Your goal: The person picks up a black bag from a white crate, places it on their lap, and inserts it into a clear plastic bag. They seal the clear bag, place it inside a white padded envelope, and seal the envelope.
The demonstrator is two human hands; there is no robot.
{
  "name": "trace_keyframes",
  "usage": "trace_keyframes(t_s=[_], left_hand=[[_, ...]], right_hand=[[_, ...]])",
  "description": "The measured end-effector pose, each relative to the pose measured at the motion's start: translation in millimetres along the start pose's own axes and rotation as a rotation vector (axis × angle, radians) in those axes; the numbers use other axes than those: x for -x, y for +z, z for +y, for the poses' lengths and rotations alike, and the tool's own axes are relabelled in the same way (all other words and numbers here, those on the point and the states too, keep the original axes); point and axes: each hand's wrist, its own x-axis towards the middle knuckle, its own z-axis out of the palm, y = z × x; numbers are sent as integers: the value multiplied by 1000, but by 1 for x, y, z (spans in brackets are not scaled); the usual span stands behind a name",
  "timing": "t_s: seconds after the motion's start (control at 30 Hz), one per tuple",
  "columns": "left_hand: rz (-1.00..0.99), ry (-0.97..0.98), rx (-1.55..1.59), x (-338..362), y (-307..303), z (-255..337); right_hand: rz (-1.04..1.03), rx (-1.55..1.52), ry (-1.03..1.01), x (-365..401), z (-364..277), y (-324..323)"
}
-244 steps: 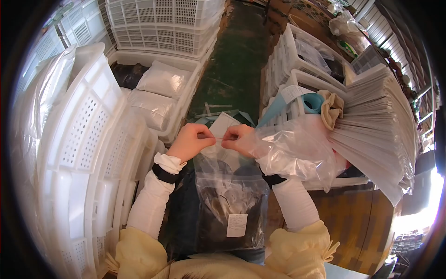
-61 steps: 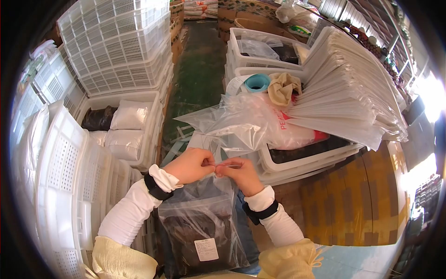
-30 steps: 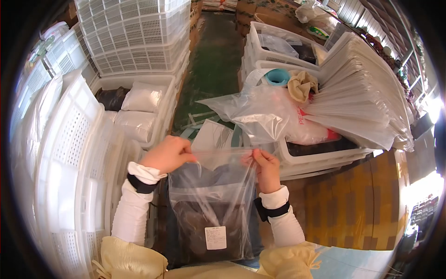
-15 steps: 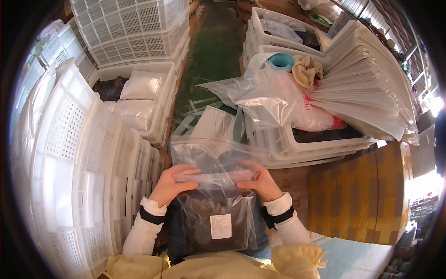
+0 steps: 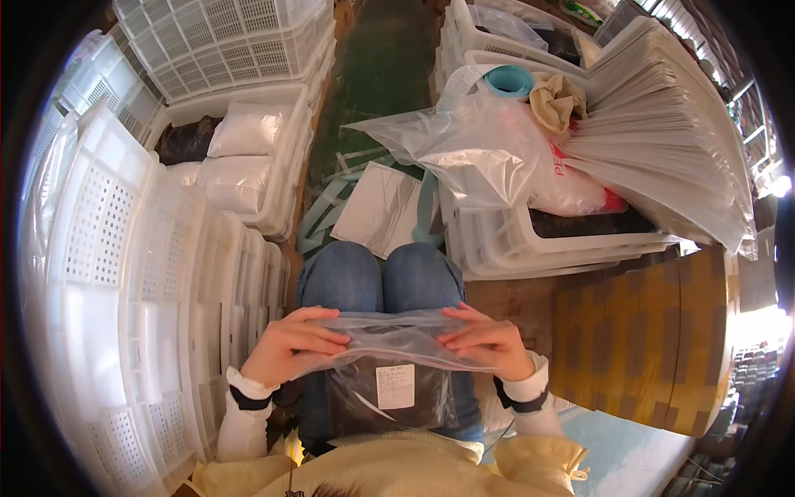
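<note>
A clear plastic bag [image 5: 389,377] with dark contents and a white label lies flat on my lap, over my jeans. My left hand [image 5: 290,344] presses on the bag's folded top at its left side. My right hand [image 5: 489,340] presses on the same fold at its right side. The fold runs between my two hands, just below my knees [image 5: 381,277].
Stacked white perforated crates [image 5: 132,248] stand close on my left. A crate [image 5: 248,149] ahead holds white packed bags. On the right, crates [image 5: 530,240] carry loose plastic bags [image 5: 472,149], a thick stack of flat sleeves [image 5: 662,132], a tape roll [image 5: 508,80]. Papers lie on the floor.
The bag came down from upright in front of me onto my lap, and its open top was folded over. Both hands dropped with it and now press the fold.
</note>
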Motion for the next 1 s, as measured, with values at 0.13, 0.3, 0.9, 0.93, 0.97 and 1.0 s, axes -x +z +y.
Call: trace_keyframes(t_s=[0.13,0.3,0.9,0.93,0.97,1.0], left_hand=[[3,53,-281,19,9,2],[28,60,-429,32,20,1],[212,52,-815,-6,72,3],[184,30,-807,-3,72,0],[156,11,-800,0,72,-2],[157,4,-804,2,73,-3]], right_hand=[[-45,158,30,19,-12,5],[-36,291,99,35,-12,20],[147,949,-7,-20,-20,79],[121,989,0,-18,-17,83],[127,963,21,-15,-14,87],[136,937,41,-11,-11,90]])
